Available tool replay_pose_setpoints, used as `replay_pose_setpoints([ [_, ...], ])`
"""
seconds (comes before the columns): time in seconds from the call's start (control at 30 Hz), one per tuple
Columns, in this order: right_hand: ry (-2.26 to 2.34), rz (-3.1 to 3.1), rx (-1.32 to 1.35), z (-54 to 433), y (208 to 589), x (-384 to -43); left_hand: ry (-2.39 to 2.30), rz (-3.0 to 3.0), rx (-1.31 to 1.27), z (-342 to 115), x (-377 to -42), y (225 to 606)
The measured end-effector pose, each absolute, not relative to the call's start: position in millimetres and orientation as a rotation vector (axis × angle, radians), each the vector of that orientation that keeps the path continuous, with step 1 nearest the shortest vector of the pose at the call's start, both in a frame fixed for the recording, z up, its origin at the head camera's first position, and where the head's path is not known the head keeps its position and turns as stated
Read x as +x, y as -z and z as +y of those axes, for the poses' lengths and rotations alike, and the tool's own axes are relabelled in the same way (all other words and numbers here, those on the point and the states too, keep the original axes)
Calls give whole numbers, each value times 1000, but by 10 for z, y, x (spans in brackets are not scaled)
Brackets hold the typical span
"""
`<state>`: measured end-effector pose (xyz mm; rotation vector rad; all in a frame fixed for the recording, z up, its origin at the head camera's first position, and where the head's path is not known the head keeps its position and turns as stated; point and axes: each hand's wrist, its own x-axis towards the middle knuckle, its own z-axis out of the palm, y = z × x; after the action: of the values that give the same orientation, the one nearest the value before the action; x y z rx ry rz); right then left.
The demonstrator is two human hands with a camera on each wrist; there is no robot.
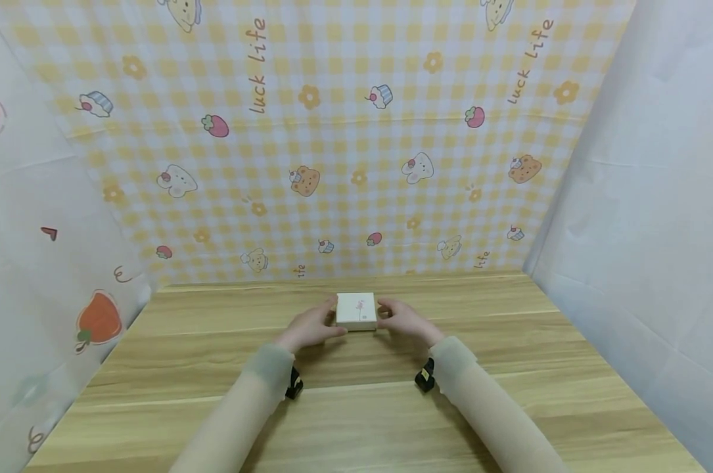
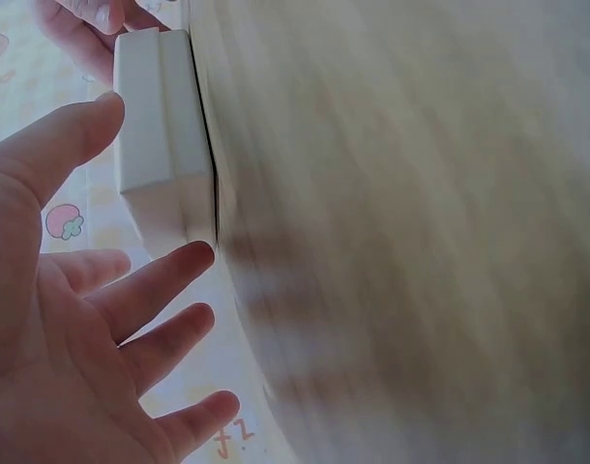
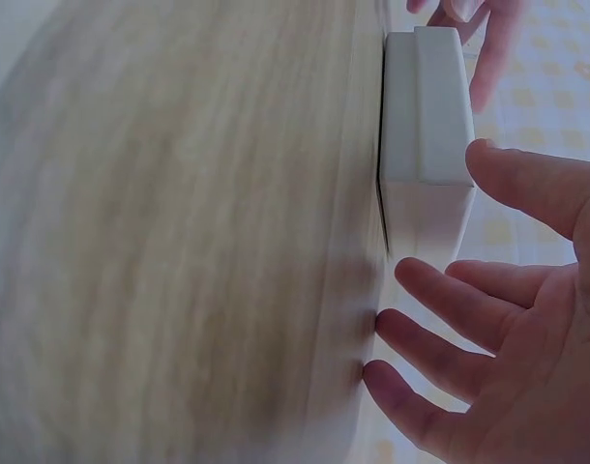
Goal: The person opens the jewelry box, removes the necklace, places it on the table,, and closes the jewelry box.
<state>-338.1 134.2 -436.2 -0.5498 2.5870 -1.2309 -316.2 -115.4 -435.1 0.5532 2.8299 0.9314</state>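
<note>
A small white lidded box (image 1: 356, 309) with a faint pink drawing on its top sits on the wooden table, toward the back. My left hand (image 1: 311, 326) is at the box's left side, fingers spread and thumb near the front corner. In the left wrist view the fingers of the left hand (image 2: 92, 261) are apart, the thumb tip right at the box (image 2: 164, 126). On the opposite side my right hand (image 1: 406, 319) mirrors this. The right wrist view has the right hand (image 3: 498, 300) with loosely extended fingers, its thumb tip at the box's edge (image 3: 426, 116).
The wood-grain table (image 1: 356, 420) reaches back to a yellow checked cloth (image 1: 356, 144) hanging behind it. White cloths stand at the left (image 1: 43, 197) and right (image 1: 646, 217) sides. A small black device (image 1: 425, 376) is on the right wrist, another (image 1: 294, 383) on the left.
</note>
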Motion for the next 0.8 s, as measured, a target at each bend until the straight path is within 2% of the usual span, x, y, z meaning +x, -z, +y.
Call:
replay_pose_setpoints([
  [0.8, 1255, 2550, -609, 1320, 4405, -3403, -942, 2815, 528, -1107, -3201, 4383],
])
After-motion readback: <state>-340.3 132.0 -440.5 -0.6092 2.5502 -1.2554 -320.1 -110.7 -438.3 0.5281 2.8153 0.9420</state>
